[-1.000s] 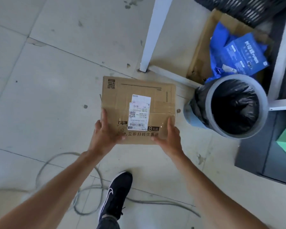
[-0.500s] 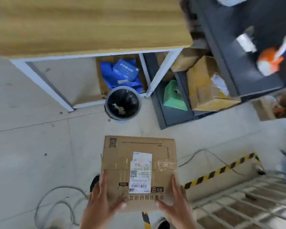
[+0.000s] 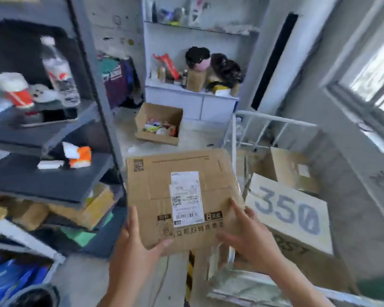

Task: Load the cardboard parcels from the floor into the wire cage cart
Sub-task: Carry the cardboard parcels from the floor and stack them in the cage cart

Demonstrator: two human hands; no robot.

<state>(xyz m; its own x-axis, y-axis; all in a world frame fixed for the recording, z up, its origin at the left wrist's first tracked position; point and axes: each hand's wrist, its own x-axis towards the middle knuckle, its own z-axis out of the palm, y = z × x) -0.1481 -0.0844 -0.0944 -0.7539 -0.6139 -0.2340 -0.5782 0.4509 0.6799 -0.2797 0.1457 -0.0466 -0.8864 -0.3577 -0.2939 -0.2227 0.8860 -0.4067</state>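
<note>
You have the parcel (image 3: 182,196) off the floor, held level in front of you, label up. Your left hand (image 3: 133,247) clamps its near left corner, thumb on the top face and fingers along the side. Your right hand (image 3: 251,242) clamps the near right corner, a forefinger laid up the right edge. The parcel hangs just left of the cart (image 3: 275,121), its right edge against the wire side in this view; whether they touch I cannot tell. In the cart lie a box marked 350 (image 3: 290,216), tilted, and a plain box (image 3: 295,169) behind it.

The step in hand, as I judge it, is the carry over the wire side. Raise the parcel until its underside will pass above the top wire, then swing it right without dragging it across. Mind the rack post (image 3: 93,85) close on your left as you turn. The 350 box looks a sloping seat, so set the parcel square and test it before you let go. Lower it with both hands; do not drop it.
</note>
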